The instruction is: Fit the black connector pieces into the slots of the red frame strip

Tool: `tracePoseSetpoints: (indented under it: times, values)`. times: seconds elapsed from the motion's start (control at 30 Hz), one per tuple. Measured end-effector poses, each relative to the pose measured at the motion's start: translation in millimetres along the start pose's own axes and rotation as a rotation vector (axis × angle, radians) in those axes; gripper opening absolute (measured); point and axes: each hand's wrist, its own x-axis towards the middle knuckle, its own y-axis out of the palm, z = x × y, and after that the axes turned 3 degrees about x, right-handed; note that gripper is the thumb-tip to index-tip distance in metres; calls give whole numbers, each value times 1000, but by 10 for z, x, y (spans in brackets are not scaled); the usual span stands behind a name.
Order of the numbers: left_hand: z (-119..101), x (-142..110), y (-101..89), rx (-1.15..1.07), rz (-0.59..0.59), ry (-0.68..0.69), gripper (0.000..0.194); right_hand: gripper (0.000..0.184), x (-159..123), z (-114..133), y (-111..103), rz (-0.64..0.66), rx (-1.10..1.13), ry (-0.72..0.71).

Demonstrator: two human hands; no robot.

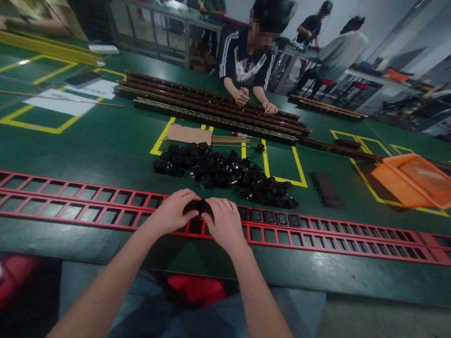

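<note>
Two long red slotted rails lie side by side across the green table in front of me. My left hand and my right hand meet over the far rail near its middle. Between their fingertips is a small black socket, mostly hidden by the fingers. Both hands look closed on it. Just right of my right hand, a row of several black sockets sits in the far rail's openings. Beyond the rails lies a loose heap of black sockets.
An orange basket stands tilted at the right. Long dark rails lie farther back, where a co-worker leans over them. Cardboard lies behind the heap, paper at the left. The table's near edge is close to my lap.
</note>
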Motion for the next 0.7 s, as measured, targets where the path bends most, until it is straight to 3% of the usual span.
tracePoseSetpoints:
  times: [0.7]
  values:
    - [18, 9, -3, 0, 1, 41, 24, 32, 30, -37, -1, 16, 10, 23]
